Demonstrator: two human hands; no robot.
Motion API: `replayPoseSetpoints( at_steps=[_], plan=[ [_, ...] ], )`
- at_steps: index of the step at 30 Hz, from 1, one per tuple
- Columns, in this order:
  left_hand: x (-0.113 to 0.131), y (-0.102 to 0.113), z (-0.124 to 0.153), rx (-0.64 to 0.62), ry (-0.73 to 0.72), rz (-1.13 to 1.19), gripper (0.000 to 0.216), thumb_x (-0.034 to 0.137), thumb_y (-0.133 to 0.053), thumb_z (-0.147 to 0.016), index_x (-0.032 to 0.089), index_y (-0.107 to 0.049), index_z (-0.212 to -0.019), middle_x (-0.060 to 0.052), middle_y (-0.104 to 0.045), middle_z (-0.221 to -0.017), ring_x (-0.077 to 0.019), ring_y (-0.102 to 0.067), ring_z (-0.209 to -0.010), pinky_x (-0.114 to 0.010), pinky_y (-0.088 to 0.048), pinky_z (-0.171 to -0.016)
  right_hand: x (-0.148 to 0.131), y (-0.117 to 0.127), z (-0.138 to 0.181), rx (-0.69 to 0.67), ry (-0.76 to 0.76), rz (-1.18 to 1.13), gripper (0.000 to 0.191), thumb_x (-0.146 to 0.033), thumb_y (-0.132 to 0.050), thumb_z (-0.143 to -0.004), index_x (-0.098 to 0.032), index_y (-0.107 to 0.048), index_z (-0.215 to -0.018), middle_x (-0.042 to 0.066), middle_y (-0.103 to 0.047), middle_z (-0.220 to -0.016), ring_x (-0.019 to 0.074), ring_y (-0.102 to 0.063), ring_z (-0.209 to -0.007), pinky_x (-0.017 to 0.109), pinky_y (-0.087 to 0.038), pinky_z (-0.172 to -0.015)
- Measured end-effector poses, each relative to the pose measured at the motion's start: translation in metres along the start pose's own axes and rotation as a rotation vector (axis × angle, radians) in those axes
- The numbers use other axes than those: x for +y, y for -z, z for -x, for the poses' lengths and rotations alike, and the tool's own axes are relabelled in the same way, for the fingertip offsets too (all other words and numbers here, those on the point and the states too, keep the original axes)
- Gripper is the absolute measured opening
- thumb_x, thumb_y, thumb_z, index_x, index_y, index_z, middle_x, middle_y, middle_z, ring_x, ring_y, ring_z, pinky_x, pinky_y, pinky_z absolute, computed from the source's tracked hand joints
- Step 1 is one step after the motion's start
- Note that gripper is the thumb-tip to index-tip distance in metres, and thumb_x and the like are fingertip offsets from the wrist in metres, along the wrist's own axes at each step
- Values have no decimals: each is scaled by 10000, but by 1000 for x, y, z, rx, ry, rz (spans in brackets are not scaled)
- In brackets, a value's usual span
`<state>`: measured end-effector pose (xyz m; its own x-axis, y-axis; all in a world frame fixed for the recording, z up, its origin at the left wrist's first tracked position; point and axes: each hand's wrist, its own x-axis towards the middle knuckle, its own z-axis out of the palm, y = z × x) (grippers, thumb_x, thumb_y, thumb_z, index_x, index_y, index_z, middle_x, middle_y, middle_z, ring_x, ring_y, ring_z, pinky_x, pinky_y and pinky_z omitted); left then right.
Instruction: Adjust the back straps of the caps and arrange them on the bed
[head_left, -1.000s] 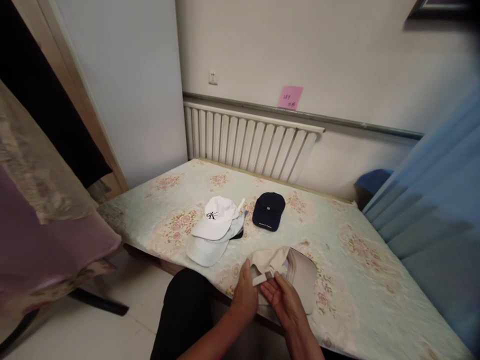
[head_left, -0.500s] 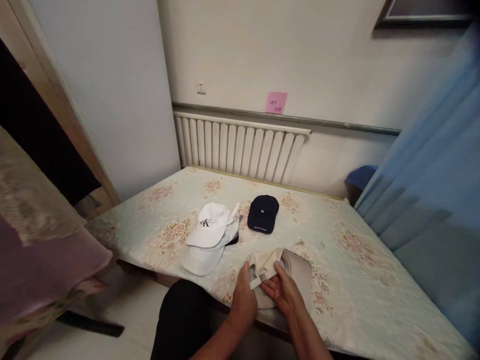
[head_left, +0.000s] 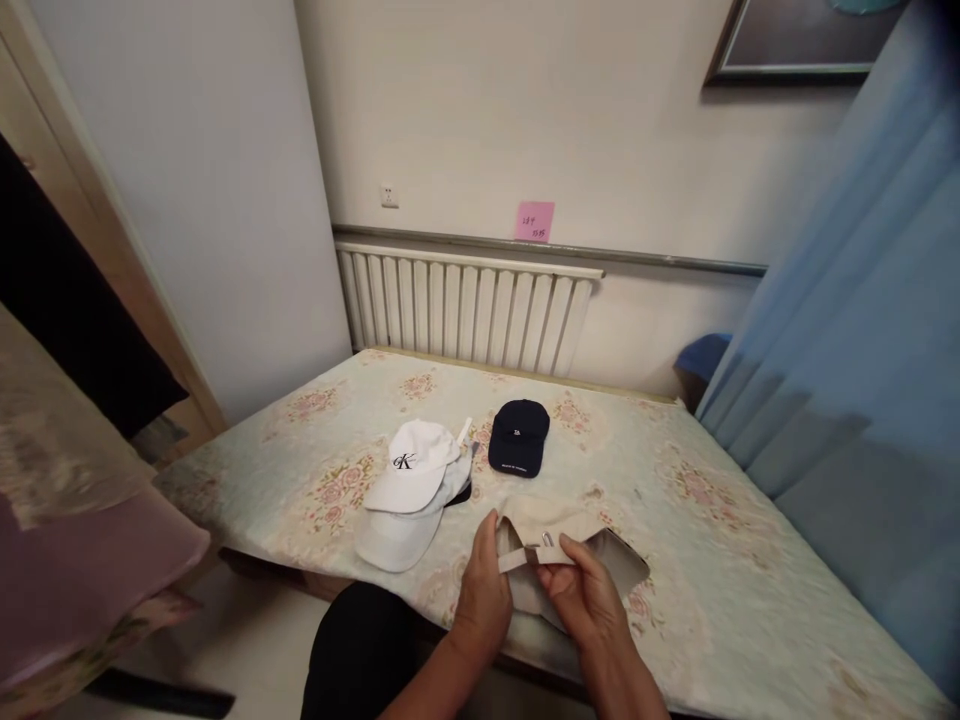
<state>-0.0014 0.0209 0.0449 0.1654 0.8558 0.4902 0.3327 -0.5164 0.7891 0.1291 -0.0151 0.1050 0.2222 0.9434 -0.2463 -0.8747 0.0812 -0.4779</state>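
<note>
Between my hands is a beige baseball cap (head_left: 551,515), its back strap and buckle facing me and its brim pointing right. My left hand (head_left: 482,585) grips the left edge by the strap. With thumb and fingers, my right hand (head_left: 585,595) pinches the strap beside the buckle. Left of my hands, a white cap with black "CK" lettering (head_left: 420,455) rests on a second pale cap (head_left: 397,540). A dark brim partly shows beneath them. Farther back a navy cap (head_left: 519,437) lies by itself, brim toward me.
The caps lie on a bed with a floral cover (head_left: 697,560). A white radiator (head_left: 465,310) and a pipe run along the wall behind. A blue curtain (head_left: 847,330) hangs at right, draped cloth (head_left: 67,430) at left. My knee (head_left: 364,650) is at the bed's front edge.
The beige cap has been turned in my hands, so its crown shows more and its brim tilts farther right. The view has shifted slightly. The other caps stay where they lay.
</note>
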Motion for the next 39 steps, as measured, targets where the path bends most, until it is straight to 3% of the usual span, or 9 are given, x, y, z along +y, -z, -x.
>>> replayPoseSetpoints(
  at_steps=[4, 8, 14, 19, 22, 25, 31, 34, 39],
  plan=[
    [13, 3, -4, -26, -48, -56, 678, 10, -344, -722, 116, -262, -1387, -143, -367, -1412, -205, -326, -1313, -414, -303, -1084, -11, -11, 12, -34, 56, -36, 439, -64, -673, -684, -245, -592, -1077, -16, -731, -883, 179, -671, -838, 335, -546, -747],
    [28, 8, -2, -31, -77, -137, 679, 62, -426, -749, 122, -219, -1392, -157, -368, -1397, -230, -341, -1297, -433, -341, -1053, -22, -17, 18, -45, 49, -11, 372, -93, -673, -693, -210, -612, -1040, 9, -732, -861, 193, -674, -818, 327, -551, -700],
    [58, 26, 12, 82, -184, -167, 460, 244, -559, -802, 142, -415, -1227, -152, -505, -1173, -251, -470, -1122, -443, -428, -935, -31, -20, 22, -21, 74, 36, 122, -157, -681, -704, -174, -644, -819, 11, -727, -765, 166, -664, -679, 263, -521, -556],
    [81, 39, 16, -9, -221, -65, 236, 153, -421, -856, 183, -517, -1070, -101, -561, -1039, -208, -514, -1004, -382, -445, -866, -29, -19, 23, -17, 109, 58, 123, -170, -699, -685, -177, -624, -782, 0, -705, -754, 165, -650, -712, 241, -491, -522],
    [93, 41, 10, -122, -143, -13, 288, 161, -409, -854, 193, -532, -1112, -102, -567, -1107, -212, -506, -1057, -387, -414, -916, -27, -17, 23, -26, 152, 122, 126, -194, -721, -666, -183, -610, -724, -24, -672, -690, 140, -614, -621, 229, -458, -474],
    [100, 39, 1, -242, 60, 95, 255, 193, -418, -839, 193, -592, -1026, -80, -616, -1033, -201, -557, -975, -359, -433, -876, -23, -16, 25, -9, 177, 192, 144, -222, -737, -649, -190, -609, -708, -43, -635, -641, 126, -586, -593, 221, -449, -477],
    [98, 32, -9, -394, 560, 384, 143, 291, -461, -767, 175, -544, -758, 5, -561, -636, -140, -529, -578, -231, -410, -485, -16, -23, 33, -25, 174, 258, 148, -263, -735, -648, -185, -612, -675, -37, -630, -647, 111, -560, -572, 218, -455, -515],
    [96, 32, -8, -382, 572, 382, 126, 299, -482, -748, 183, -500, -702, 42, -488, -556, -114, -458, -519, -220, -363, -486, -15, -23, 33, -49, 149, 242, 141, -274, -729, -662, -191, -628, -714, -28, -644, -679, 125, -573, -595, 247, -480, -561],
    [93, 34, -5, -297, 375, 277, 148, 274, -487, -763, 176, -507, -653, 39, -468, -598, -114, -427, -593, -230, -317, -558, -15, -18, 32, -100, 146, 231, 119, -273, -698, -708, -200, -648, -788, -4, -674, -784, 164, -613, -728, 305, -510, -703]
  ],
)
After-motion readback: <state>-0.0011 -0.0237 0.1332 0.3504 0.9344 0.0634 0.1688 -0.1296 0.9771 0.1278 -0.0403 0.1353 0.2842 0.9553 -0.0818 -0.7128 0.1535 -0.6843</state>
